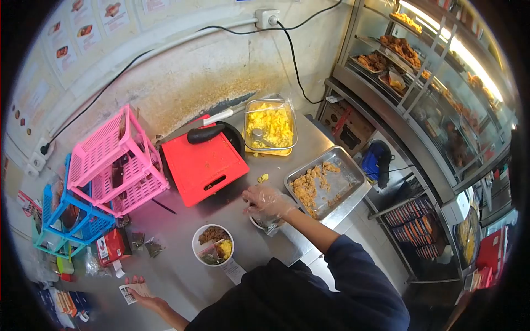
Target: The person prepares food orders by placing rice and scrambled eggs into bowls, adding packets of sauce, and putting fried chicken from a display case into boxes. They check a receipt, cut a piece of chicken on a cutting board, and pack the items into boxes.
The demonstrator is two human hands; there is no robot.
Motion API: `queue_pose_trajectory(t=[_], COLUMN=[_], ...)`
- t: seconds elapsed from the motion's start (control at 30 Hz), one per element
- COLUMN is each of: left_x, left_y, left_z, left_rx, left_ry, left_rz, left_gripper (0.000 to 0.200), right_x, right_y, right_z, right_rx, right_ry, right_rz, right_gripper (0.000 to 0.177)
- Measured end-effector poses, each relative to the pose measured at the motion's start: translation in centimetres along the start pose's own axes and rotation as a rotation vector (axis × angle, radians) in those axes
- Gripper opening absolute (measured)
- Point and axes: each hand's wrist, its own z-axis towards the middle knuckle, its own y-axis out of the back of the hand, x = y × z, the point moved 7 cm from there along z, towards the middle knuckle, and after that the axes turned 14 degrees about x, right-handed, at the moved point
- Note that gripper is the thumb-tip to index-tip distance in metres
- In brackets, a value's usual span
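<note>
My left hand point(144, 297) is at the lower left, its fingers closed on a printed paper slip point(131, 293). In a clear plastic glove, my right hand point(268, 201) is over a container point(264, 223) that it partly hides, left of a metal tray point(353, 193) of light-brown shredded food. Its fingers look spread; whether anything is in them is hard to tell. Between my hands stands a round white bowl point(195, 243) with brown and yellow food and a small packet. Beside the bowl lies another printed slip point(233, 270).
A red cutting board point(201, 160) with a dark long object point(205, 134) lies at the back. Right of it is a container of yellow food point(269, 124). Pink point(132, 196) and blue baskets point(91, 226) stand at the left, a glass food cabinet point(436, 99) at the right.
</note>
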Motion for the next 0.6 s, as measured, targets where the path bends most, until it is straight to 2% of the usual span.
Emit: queue_pose_trajectory(t=[0.07, 0.1, 0.17, 0.2, 0.27, 0.33, 0.4, 0.53, 0.6], left_x=[-0.1, -0.2, -0.4, -0.1, 0.1, 0.0, -0.2, -0.5, -0.2], left_y=[-0.1, -0.1, 0.8, 1.3, 1.9, 2.1, 1.6, -0.1, -0.1], left_z=[0.0, -0.2, -0.6, -0.6, -0.7, -0.9, -1.0, -1.1, -0.9], left_rx=[-0.004, -0.008, -0.03, -0.032, -0.036, -0.057, -0.07, -0.067, -0.049], left_ry=[-0.013, 0.005, 0.022, 0.03, 0.035, 0.029, 0.038, 0.049, 0.041], left_rz=[0.006, 0.013, 0.029, 0.021, 0.011, -0.006, -0.004, 0.006, -0.007], left_gripper=[0.047, 0.047, 0.047, 0.046, 0.046, 0.047, 0.046, 0.046, 0.046], right_x=[-1.3, -1.0, -2.4, -3.0, -5.8, -5.7, -4.1, -3.4, -4.1], right_y=[0.8, 2.2, 3.4, 2.8, 1.1, 0.2, 0.7, -1.1, -1.5], right_z=[0.0, -0.1, -1.4, -1.6, -2.7, -3.4, -3.5, -3.9, -3.9], right_rx=[0.071, 0.077, 0.078, 0.091, 0.005, 0.011, -0.174, -0.171, -0.24], right_ry=[-0.079, -0.068, -0.332, -0.325, -0.485, -0.456, -0.081, -0.006, 0.039], right_rz=[0.3, 0.298, 0.901, 0.904, 1.064, 1.149, 0.898, 0.822, 0.971], right_gripper=[0.032, 0.032, 0.035, 0.035, 0.034, 0.031, 0.034, 0.045, 0.046])
